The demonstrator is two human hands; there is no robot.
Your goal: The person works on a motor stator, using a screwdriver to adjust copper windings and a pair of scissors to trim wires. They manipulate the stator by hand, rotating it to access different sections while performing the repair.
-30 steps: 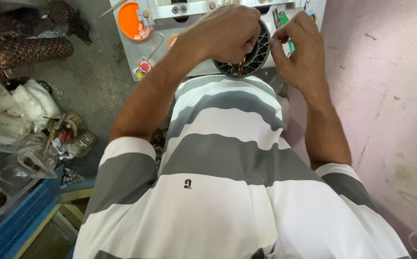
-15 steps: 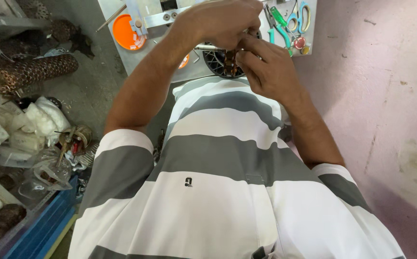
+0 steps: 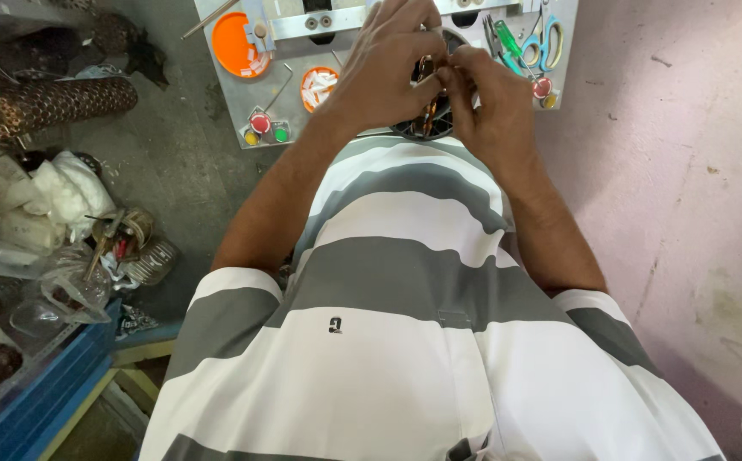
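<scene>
Both hands meet over the round dark motor core point(image 3: 429, 128) at the near edge of the grey bench point(image 3: 337, 119). The left hand point(image 3: 384, 72) and right hand point(image 3: 495, 107) pinch a thin copper wire point(image 3: 429, 81), fingers closed on it. The wire runs roughly upright, from the fingertips down into the core directly beneath. Both hands are equally near.

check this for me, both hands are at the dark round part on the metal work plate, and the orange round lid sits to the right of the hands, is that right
Not quite. The orange round lid sits to the left of the hands, not the right, as the head view shows. The rest holds: the left hand and right hand meet at the dark round part on the metal work plate.
</scene>
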